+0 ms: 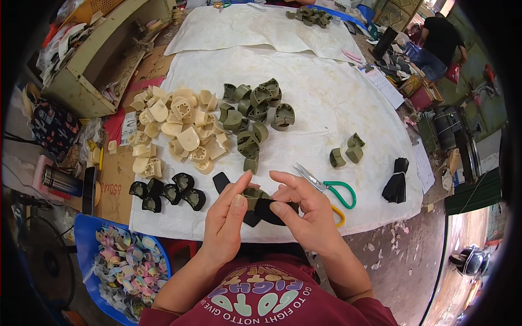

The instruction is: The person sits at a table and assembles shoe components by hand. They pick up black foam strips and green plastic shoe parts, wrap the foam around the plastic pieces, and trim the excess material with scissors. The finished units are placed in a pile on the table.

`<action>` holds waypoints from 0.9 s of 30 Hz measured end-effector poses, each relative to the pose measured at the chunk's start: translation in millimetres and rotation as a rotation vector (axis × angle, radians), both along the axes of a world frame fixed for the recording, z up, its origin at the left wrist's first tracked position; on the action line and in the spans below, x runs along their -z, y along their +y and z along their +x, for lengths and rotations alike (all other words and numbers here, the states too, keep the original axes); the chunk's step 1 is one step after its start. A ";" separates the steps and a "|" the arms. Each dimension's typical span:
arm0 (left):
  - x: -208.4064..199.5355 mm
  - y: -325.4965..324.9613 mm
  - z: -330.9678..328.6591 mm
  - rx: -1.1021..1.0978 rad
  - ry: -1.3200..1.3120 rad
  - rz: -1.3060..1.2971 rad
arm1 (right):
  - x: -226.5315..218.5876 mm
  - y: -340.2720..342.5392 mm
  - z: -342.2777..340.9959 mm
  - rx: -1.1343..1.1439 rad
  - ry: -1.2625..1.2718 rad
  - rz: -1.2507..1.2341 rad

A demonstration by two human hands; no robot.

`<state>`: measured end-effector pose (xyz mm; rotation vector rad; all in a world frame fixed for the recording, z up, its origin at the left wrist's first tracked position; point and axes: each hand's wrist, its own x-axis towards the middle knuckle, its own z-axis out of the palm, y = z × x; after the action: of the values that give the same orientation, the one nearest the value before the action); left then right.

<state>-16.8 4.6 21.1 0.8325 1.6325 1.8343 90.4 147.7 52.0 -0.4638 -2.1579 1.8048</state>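
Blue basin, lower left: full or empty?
Looks nearly full: pastel pieces are heaped across the blue basin, up near its right-hand rim.

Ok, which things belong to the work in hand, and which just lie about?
Likely in the work:
- black strip in right hand
- olive piece behind it
- loose olive pieces
- black-covered pieces
- black bundle
- scissors

Probably just lying about:
- metal flask
- phone
- patterned bag

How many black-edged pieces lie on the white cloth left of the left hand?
6 visible black-edged pieces: three farther left, at upper left, upper right and bottom; three nearer the left hand, at top, left and lower right. Overlap may hide others.
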 end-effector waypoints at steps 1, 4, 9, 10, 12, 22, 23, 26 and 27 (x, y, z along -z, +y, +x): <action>1.2 -0.3 -0.4 0.001 -0.015 0.011 | 0.1 0.6 0.1 -0.002 -0.003 -0.003; 5.1 1.0 2.1 -0.004 -0.020 0.023 | 2.8 0.8 0.5 0.000 0.005 0.013; 8.6 5.6 4.8 -0.114 -0.145 0.136 | 19.5 -1.1 4.4 0.228 0.200 0.574; 10.2 4.3 6.1 -0.146 -0.141 0.169 | 27.3 -3.5 15.3 0.222 0.232 0.567; 13.1 6.2 5.3 -0.154 -0.052 0.211 | 48.4 -14.6 37.4 0.062 0.187 0.221; 10.1 2.2 24.9 -0.007 0.175 0.144 | 65.1 -14.2 20.5 0.070 0.420 -1.056; 10.0 2.6 27.3 -0.011 0.165 0.139 | 66.7 -12.0 22.0 0.045 0.418 -1.056; 8.3 -0.3 25.2 0.039 0.285 0.064 | 64.0 -11.2 22.2 0.055 0.387 -1.062; 7.9 -0.8 23.3 0.066 0.351 0.030 | 61.2 -10.5 23.3 0.054 0.359 -1.086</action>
<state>6.5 3.8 13.2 1.2642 1.7629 1.7435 113.7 137.2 -9.2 -0.3448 -0.7877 2.6387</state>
